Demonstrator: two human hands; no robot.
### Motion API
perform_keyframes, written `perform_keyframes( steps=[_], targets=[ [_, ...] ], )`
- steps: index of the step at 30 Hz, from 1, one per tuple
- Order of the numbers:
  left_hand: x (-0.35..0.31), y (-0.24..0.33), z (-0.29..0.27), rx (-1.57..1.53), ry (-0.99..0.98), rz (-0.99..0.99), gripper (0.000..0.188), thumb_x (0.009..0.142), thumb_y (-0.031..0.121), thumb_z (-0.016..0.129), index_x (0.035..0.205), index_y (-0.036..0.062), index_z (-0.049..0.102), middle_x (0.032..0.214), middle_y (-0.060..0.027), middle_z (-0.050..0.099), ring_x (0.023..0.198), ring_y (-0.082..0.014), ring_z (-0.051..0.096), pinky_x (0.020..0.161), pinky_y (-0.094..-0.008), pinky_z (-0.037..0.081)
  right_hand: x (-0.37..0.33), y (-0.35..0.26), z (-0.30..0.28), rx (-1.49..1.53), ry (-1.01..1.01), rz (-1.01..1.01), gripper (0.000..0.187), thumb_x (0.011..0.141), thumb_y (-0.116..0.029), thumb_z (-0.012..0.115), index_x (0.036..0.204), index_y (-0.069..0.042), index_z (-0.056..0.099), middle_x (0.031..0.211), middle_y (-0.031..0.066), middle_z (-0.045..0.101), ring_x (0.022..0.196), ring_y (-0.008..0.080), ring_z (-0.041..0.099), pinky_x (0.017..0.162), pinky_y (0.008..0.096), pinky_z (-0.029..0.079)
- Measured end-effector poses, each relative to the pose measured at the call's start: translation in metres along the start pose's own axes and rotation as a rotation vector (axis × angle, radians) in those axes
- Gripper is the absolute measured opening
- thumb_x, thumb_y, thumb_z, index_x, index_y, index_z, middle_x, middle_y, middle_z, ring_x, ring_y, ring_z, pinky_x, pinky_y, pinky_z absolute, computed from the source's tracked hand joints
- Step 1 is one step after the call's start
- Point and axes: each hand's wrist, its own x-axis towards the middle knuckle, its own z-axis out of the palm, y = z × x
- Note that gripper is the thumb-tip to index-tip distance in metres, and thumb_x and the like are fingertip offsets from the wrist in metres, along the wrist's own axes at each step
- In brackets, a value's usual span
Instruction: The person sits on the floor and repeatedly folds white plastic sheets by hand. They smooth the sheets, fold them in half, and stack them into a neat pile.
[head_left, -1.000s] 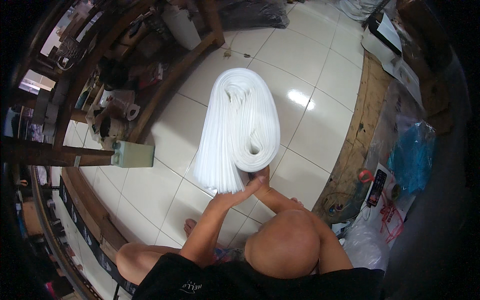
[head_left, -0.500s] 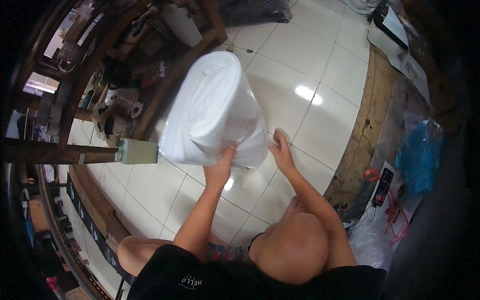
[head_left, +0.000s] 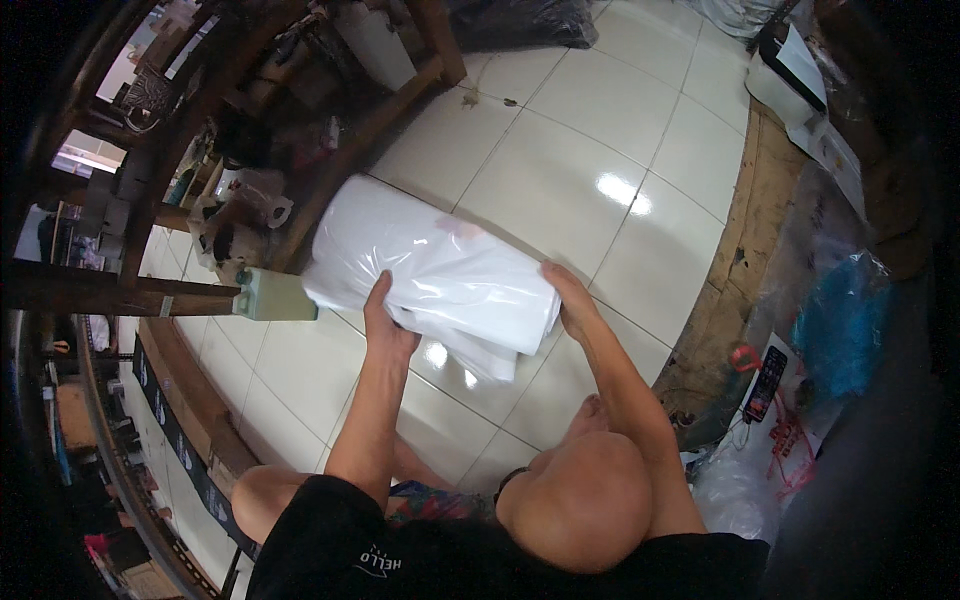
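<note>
A thick roll of white plastic sheeting (head_left: 430,265) is held up off the tiled floor, tilted toward the upper left. My left hand (head_left: 385,322) grips its near underside, fingers wrapped over the glossy surface. My right hand (head_left: 568,298) presses against the roll's right end, where loose layers hang down. Both forearms reach up from the lower edge, and my bent knee (head_left: 580,500) sits below them.
White floor tiles (head_left: 560,170) spread behind the roll. A wooden shelf frame (head_left: 370,130) full of clutter stands at upper left, with a pale green box (head_left: 272,295) by a beam. A wooden ledge (head_left: 745,240), a blue bag (head_left: 840,330) and a remote-like device (head_left: 765,382) lie right.
The roll lay flat and spread on the floor one second ago. Both hands lifted it and have now swung it leftward and lower, closer to my body.
</note>
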Motion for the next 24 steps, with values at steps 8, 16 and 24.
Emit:
perform_keyframes(
  steps=[8,16,24],
  targets=[
    [-0.020,-0.074,-0.070,-0.186,0.108,-0.112,0.052,0.098,0.030,0.054,0.138,-0.0009,0.042,0.134,-0.0189,0.053,0.123,-0.0354,0.052,0.108,-0.0508,0.042,-0.020,0.052,-0.030,-0.431,0.300,-0.546,0.042,0.102,-0.043,0.041,0.107,-0.008,0.064,0.118,0.0084,0.058,0.112,0.0233,0.051,0.102,0.0353,0.037],
    [-0.004,-0.077,-0.098,-0.291,0.096,-0.142,0.048,0.098,0.032,0.056,0.133,0.0012,0.044,0.125,-0.0179,0.056,0.115,-0.0339,0.056,0.103,-0.0500,0.047,-0.038,0.021,0.010,-0.071,0.198,-0.289,0.059,0.099,-0.056,0.041,0.116,-0.004,0.062,0.117,0.0108,0.060,0.108,0.0208,0.056,0.099,0.0334,0.043],
    [-0.028,-0.065,-0.076,-0.229,0.090,-0.206,0.056,0.096,0.032,0.058,0.139,0.0002,0.040,0.135,-0.0212,0.052,0.125,-0.0385,0.050,0.109,-0.0557,0.038,-0.079,0.025,-0.063,-0.056,-0.305,-0.105,0.078,0.088,-0.028,0.063,0.153,-0.005,0.027,0.155,0.0152,0.032,0.143,0.0267,0.032,0.116,0.0378,0.028]
  ],
)
